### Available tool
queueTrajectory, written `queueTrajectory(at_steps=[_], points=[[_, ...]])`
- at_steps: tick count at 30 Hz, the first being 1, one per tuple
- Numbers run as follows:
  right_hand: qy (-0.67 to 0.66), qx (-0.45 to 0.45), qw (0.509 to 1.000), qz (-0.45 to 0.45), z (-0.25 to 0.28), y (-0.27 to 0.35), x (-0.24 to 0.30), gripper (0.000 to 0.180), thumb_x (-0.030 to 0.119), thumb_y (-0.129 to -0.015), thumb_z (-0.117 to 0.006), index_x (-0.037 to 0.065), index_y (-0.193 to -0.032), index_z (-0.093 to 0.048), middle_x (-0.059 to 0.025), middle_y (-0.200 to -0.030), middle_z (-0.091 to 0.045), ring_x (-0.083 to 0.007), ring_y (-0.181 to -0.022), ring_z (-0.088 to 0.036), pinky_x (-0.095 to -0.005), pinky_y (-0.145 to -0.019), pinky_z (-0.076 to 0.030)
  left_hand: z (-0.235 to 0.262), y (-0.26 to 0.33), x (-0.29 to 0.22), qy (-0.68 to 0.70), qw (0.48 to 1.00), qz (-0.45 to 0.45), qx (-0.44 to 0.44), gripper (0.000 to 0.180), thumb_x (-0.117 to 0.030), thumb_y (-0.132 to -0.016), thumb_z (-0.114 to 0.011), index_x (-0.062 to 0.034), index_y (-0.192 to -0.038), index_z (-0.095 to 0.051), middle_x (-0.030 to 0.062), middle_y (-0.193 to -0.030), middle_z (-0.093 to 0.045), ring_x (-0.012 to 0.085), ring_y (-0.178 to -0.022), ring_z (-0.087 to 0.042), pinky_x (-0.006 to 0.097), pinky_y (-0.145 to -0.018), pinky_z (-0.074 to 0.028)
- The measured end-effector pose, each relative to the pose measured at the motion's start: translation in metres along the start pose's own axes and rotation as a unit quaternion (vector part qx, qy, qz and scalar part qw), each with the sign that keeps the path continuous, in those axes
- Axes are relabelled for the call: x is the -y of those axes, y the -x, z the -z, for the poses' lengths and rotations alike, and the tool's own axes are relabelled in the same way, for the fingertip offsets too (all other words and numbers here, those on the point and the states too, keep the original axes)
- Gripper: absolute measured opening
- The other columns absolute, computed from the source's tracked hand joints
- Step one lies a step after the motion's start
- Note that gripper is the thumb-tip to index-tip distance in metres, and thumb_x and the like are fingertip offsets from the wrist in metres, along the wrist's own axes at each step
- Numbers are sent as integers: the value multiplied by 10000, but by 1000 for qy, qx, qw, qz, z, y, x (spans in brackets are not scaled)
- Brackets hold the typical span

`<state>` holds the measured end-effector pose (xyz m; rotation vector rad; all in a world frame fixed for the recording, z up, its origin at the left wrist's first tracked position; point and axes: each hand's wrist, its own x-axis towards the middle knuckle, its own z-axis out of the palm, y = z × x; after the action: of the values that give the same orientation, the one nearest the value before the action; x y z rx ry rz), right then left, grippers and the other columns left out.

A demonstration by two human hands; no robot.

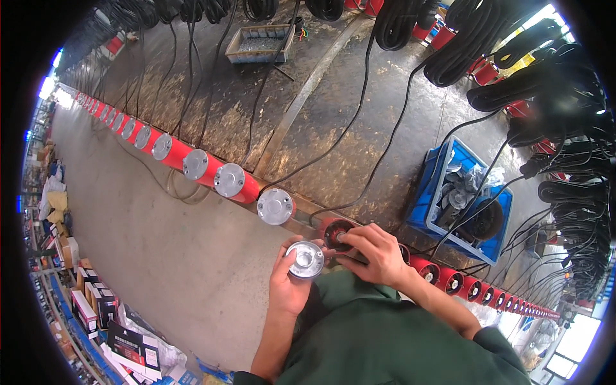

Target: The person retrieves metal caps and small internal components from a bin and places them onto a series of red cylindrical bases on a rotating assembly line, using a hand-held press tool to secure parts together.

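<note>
Fingers of left hand [290,282] grip a round metal cap [305,259] near the chest. Right hand [375,251] fingers close on an open red motor [337,233] at table [308,135] edge. Beyond: capped motors [229,180], blue crate [428,192].

Round silver metal end cap [305,258]: face up, just below frame centre. Red motor housing [338,232]: open black end showing, immediately upper right of the cap.
</note>
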<state>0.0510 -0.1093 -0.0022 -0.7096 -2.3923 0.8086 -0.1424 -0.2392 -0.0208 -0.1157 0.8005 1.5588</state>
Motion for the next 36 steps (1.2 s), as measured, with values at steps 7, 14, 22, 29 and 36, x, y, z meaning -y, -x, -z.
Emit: queueTrajectory(at_steps=[7,14,22,29,36], points=[[45,13,991,127,6,11,8,337,141,-778,-860,115,-1100,-763,-20,-1105,-728,-209,-885,-687,-360,-728,-566,3,9,16,45,992,118,-29,461,-376,-1150,-444,-11,-1379,-610,157,-1353,-684,345,-1219,-664,538,-1042,-543],[-184,-3,923,-339,33,17,8,349,95,-935,-819,-29,-1242,-710,-100,-850,-761,-123,-749,-701,-310,-700,-580,8,1,21,-438,896,-60,43,501,-203,-1031,-729,12,-1438,-530,148,-1318,-679,328,-1197,-674,428,-1072,-511],[-234,82,871,-424,22,-2,-10,397,196,-942,-828,-42,-1246,-732,-102,-963,-789,-115,-893,-706,-308,-825,-578,-12,-40,19,-573,777,-229,123,1035,-167,-753,-955,-12,-1579,-352,191,-1542,-557,354,-1449,-533,466,-1217,-421],[-213,74,901,-370,12,1,-19,383,224,-933,-822,-7,-1231,-751,-144,-937,-806,-167,-834,-770,-329,-777,-601,-12,-42,20,-599,758,-221,135,1040,-98,-732,-945,-26,-1583,-351,190,-1547,-570,345,-1435,-561,443,-1198,-450],[-210,69,898,-380,14,2,-19,371,226,-936,-820,3,-1224,-752,-142,-972,-811,-181,-852,-774,-348,-787,-608,-13,-44,28,-577,770,-241,126,996,-55,-725,-944,-37,-1559,-400,182,-1542,-581,342,-1425,-576,435,-1177,-477]])
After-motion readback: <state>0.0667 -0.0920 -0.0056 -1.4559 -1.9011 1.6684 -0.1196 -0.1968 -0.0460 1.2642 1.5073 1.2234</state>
